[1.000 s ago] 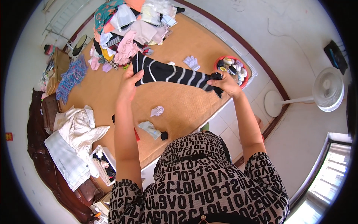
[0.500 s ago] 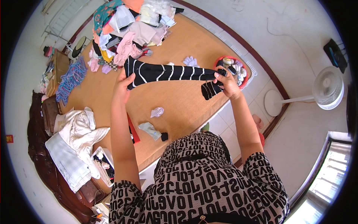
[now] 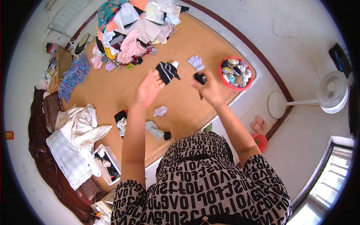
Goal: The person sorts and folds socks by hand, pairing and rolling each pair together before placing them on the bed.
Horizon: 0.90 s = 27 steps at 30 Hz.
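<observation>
My left hand (image 3: 149,88) is over the middle of the bed, its fingers at the edge of a bunched black sock with white stripes (image 3: 167,72), which it holds. To its right, my right hand (image 3: 210,88) is closed on a dark bunched sock (image 3: 199,77), and a bit of dark cloth shows below the fingers. A gap separates the two pieces. Beyond my right hand lies a pale lilac glove (image 3: 195,62). A small white piece of cloth (image 3: 175,64) peeks out behind the striped sock.
A red basket (image 3: 250,87) of rolled socks stands at the bed's right edge. A heap of clothes (image 3: 131,45) covers the far end. Nearer lie a crumpled pale sock (image 3: 160,111), a grey sock (image 3: 153,129) and a white bin (image 3: 116,164). A white fan (image 3: 330,92) stands right.
The long striped sock stretched between my hands is now bunched, with separate dark pieces at each hand. My hands have come closer together, the right one moving left off the basket.
</observation>
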Motion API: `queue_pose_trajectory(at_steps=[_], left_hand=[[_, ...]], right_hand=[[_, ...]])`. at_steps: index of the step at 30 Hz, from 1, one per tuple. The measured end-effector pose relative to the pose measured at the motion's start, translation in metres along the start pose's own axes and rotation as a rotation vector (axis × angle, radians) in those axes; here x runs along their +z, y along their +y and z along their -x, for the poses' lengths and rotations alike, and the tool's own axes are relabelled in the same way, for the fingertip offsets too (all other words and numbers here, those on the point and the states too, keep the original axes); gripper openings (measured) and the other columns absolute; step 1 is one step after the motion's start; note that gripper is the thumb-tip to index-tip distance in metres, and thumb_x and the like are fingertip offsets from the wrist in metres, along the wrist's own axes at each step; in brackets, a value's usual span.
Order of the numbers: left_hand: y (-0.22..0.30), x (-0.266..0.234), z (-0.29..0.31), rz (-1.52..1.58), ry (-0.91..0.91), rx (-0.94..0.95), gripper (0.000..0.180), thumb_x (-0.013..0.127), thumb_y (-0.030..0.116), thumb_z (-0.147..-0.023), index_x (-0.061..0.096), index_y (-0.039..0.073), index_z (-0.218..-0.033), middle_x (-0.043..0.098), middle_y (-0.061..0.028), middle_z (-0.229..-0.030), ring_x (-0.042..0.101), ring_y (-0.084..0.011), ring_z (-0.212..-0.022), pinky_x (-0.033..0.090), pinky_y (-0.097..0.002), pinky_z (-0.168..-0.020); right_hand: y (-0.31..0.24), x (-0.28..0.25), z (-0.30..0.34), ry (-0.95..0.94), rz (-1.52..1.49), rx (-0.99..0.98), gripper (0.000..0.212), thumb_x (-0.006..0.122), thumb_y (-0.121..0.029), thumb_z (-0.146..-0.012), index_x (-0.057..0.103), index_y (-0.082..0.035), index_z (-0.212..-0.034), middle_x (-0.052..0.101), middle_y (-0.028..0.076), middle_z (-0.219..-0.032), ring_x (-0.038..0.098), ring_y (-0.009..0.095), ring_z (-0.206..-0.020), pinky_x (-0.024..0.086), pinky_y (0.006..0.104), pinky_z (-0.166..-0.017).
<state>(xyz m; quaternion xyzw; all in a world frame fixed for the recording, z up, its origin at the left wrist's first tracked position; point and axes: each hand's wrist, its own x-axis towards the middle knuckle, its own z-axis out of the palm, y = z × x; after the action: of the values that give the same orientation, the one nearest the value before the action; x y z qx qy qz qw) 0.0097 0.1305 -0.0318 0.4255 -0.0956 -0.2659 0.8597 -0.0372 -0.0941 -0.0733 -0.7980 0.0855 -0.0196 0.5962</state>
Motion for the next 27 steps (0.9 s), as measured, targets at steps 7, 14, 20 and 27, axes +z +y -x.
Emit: queue_pose_trajectory(at_steps=[7, 14, 20, 27], left_hand=[[-0.044, 0.019, 0.010, -0.167, 0.135, -0.114, 0.057, 0.031, 0.038, -0.096, 0.034, -0.009, -0.128, 0.047, -0.0191, -0.124, 0.042, -0.0233, -0.119, 0.029, -0.0330, -0.103], [-0.045, 0.017, 0.021, -1.224, 0.627, 0.164, 0.021, 0.058, 0.013, -0.084, 0.057, -0.003, -0.098, 0.061, -0.0106, -0.090, 0.059, -0.0144, -0.080, 0.048, -0.0253, -0.069], [-0.052, 0.008, 0.013, -0.863, 0.498, -0.111, 0.017, 0.056, 0.010, -0.084, 0.053, -0.001, -0.097, 0.058, -0.0081, -0.087, 0.056, -0.0125, -0.076, 0.048, -0.0269, -0.069], [-0.067, 0.006, 0.011, 0.341, 0.552, 0.037, 0.028, 0.045, 0.019, -0.091, 0.054, -0.005, -0.102, 0.061, -0.0163, -0.103, 0.060, -0.0270, -0.094, 0.046, -0.0419, -0.088]], right_hand=[[-0.012, 0.042, -0.003, 0.003, 0.153, -0.310, 0.032, 0.072, -0.023, -0.070, 0.058, -0.003, -0.091, 0.057, 0.015, -0.085, 0.059, 0.033, -0.079, 0.046, 0.0398, -0.066], [-0.004, 0.036, -0.006, -0.230, -0.123, -0.060, 0.020, 0.065, -0.014, -0.075, 0.056, 0.000, -0.086, 0.056, 0.013, -0.066, 0.056, 0.021, -0.060, 0.045, 0.0320, -0.056], [-0.002, 0.042, -0.003, -0.313, -0.328, -0.059, 0.019, 0.064, -0.009, -0.072, 0.052, 0.000, -0.083, 0.052, 0.010, -0.064, 0.052, 0.016, -0.057, 0.043, 0.0282, -0.054], [0.031, 0.044, -0.021, 0.131, 0.169, -0.074, 0.021, 0.059, -0.006, -0.068, 0.056, 0.000, -0.088, 0.058, 0.018, -0.072, 0.060, 0.034, -0.071, 0.047, 0.0383, -0.067]])
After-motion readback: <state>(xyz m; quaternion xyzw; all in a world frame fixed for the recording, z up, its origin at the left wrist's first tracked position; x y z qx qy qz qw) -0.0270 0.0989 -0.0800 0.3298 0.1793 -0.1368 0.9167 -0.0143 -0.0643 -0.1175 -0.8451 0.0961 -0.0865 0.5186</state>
